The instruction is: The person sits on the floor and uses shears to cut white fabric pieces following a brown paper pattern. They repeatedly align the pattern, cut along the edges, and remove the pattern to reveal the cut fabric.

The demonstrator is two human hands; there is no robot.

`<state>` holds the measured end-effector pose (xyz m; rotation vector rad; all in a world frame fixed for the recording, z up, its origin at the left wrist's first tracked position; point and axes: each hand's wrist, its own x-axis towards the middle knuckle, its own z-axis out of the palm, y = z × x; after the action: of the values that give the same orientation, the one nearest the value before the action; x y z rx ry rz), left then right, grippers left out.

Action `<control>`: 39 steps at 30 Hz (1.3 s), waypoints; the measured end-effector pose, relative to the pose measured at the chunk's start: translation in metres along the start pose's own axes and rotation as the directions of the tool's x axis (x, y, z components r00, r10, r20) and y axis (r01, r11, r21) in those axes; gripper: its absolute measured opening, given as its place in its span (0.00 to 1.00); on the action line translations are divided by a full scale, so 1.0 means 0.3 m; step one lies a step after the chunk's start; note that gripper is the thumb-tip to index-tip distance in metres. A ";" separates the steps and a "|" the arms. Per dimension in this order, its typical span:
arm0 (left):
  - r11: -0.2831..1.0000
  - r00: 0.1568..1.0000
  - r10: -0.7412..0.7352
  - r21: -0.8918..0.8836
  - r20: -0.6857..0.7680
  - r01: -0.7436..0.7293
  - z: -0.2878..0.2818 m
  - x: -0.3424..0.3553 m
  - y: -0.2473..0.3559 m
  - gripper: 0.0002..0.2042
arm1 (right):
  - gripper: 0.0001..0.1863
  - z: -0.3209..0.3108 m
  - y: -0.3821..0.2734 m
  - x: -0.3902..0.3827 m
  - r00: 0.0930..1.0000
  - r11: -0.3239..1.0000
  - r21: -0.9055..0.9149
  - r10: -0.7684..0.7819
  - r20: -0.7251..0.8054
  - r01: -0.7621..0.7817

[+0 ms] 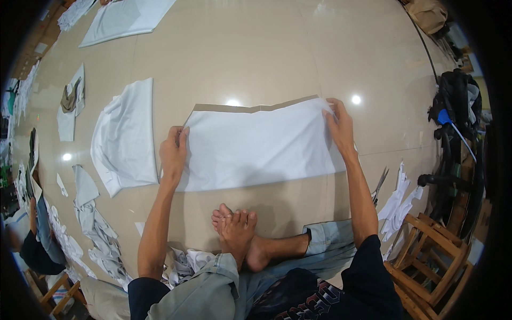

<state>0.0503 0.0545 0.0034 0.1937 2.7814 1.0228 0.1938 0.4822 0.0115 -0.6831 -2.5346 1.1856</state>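
Note:
A wide piece of white cloth [256, 146] lies spread on the floor in front of my crossed feet. Along its far edge a narrow grey-brown strip [229, 109] shows, and I cannot tell whether it is a card pattern or another layer. At the cloth's left edge, my left hand [174, 152] pinches the fabric between thumb and fingers. My right hand [340, 127] grips the far right corner, slightly farther from me than the left. Scissors [381, 184] lie on the floor beside my right forearm.
Left of the cloth lies a folded white fabric pile [125, 138], with another white sheet [125, 21] farther off. Grey scraps [93, 208] and white scraps [400, 197] flank me. A wooden stool [429, 256] stands at right; another person's arm [33, 216] shows at far left.

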 end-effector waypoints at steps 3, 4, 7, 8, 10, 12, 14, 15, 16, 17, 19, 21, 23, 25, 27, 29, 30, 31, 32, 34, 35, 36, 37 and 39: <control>0.995 0.995 0.096 0.036 -0.023 -0.095 0.007 0.015 -0.015 0.13 | 0.17 0.029 0.048 0.051 0.997 0.992 -0.099 -0.078 -0.003 0.078; 0.994 0.993 0.109 0.032 -0.035 -0.108 0.006 0.020 -0.014 0.13 | 0.17 0.033 0.052 0.058 0.997 0.989 -0.128 -0.078 -0.005 0.077; 0.991 0.989 0.135 0.026 -0.051 -0.134 0.014 0.041 -0.013 0.14 | 0.18 0.039 0.060 0.070 0.998 0.978 -0.199 -0.065 -0.006 0.063; 0.990 0.989 0.139 0.031 -0.048 -0.138 0.016 0.050 -0.011 0.14 | 0.18 0.042 0.065 0.070 0.998 0.977 -0.205 -0.056 -0.006 0.054; 0.989 0.990 0.137 0.062 -0.037 -0.135 0.020 0.067 -0.010 0.14 | 0.19 0.045 0.068 0.071 0.999 0.978 -0.202 -0.049 -0.010 0.046; 0.986 0.992 0.126 0.114 -0.020 -0.123 0.023 0.082 -0.010 0.14 | 0.19 0.046 0.068 0.068 0.999 0.982 -0.184 -0.050 -0.017 0.046; 0.980 0.995 0.090 0.175 0.038 -0.095 0.017 0.096 0.006 0.14 | 0.19 0.044 0.071 0.068 0.999 0.981 -0.190 -0.041 -0.020 0.036; 0.974 0.996 0.070 0.211 0.063 -0.082 0.012 0.099 0.011 0.14 | 0.19 0.047 0.070 0.069 0.999 0.982 -0.188 -0.037 -0.020 0.033; 0.974 0.996 0.074 0.208 0.056 -0.084 0.013 0.100 0.009 0.14 | 0.19 0.049 0.068 0.069 0.999 0.981 -0.192 -0.035 -0.018 0.031; 0.975 0.996 0.079 0.206 0.049 -0.087 0.014 0.101 0.006 0.13 | 0.19 0.050 0.065 0.069 0.999 0.980 -0.197 -0.033 -0.015 0.029; 0.977 0.996 0.075 0.199 0.045 -0.083 0.019 0.105 0.009 0.13 | 0.20 0.048 0.070 0.069 0.999 0.977 -0.209 -0.049 -0.019 0.044; 0.978 0.998 0.052 0.197 0.048 -0.060 0.016 0.105 0.016 0.13 | 0.20 0.051 0.078 0.073 0.996 0.973 -0.218 -0.088 -0.024 0.080; 0.978 0.997 0.063 0.194 0.051 -0.072 0.011 0.106 0.015 0.13 | 0.20 0.057 0.078 0.075 0.997 0.973 -0.222 -0.070 -0.022 0.063; 0.981 0.995 0.088 0.169 0.041 -0.094 0.018 0.112 0.009 0.13 | 0.20 0.053 0.076 0.077 0.998 0.971 -0.231 -0.062 -0.024 0.055; 0.984 0.993 0.120 0.134 0.013 -0.120 0.028 0.116 -0.006 0.15 | 0.21 0.053 0.080 0.079 0.998 0.971 -0.233 -0.065 -0.024 0.058; 0.982 0.992 0.126 0.142 0.013 -0.127 0.024 0.120 -0.016 0.15 | 0.21 0.059 0.084 0.083 0.997 0.973 -0.223 -0.069 -0.020 0.063; 0.981 0.991 0.130 0.144 0.014 -0.131 0.023 0.122 -0.012 0.15 | 0.21 0.059 0.083 0.085 0.997 0.973 -0.221 -0.071 -0.019 0.065; 0.980 0.994 0.107 0.163 0.033 -0.111 0.019 0.123 -0.006 0.14 | 0.21 0.059 0.082 0.086 0.997 0.972 -0.226 -0.070 -0.018 0.064; 0.979 0.995 0.083 0.183 0.051 -0.091 0.012 0.124 0.002 0.14 | 0.21 0.061 0.079 0.088 0.997 0.971 -0.231 -0.069 -0.016 0.063; 0.976 0.995 0.066 0.202 0.071 -0.079 0.012 0.131 0.011 0.14 | 0.22 0.058 0.082 0.091 0.998 0.969 -0.242 -0.064 -0.019 0.057; 0.976 0.995 0.071 0.202 0.072 -0.084 0.014 0.134 0.010 0.14 | 0.22 0.058 0.087 0.093 0.998 0.968 -0.245 -0.060 -0.020 0.053; 0.975 0.995 0.076 0.202 0.071 -0.089 0.015 0.136 0.010 0.14 | 0.22 0.058 0.090 0.094 0.998 0.968 -0.247 -0.057 -0.022 0.050; 0.977 0.995 0.070 0.198 0.074 -0.084 0.015 0.137 0.013 0.14 | 0.22 0.058 0.092 0.096 0.998 0.968 -0.246 -0.058 -0.024 0.050; 0.979 0.995 0.059 0.190 0.079 -0.073 0.012 0.137 0.018 0.14 | 0.22 0.059 0.093 0.097 0.998 0.969 -0.243 -0.059 -0.027 0.051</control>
<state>0.0112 0.0684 -0.0006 0.3439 2.8219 0.7418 0.1699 0.5013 -0.0201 -0.6749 -2.6762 0.8466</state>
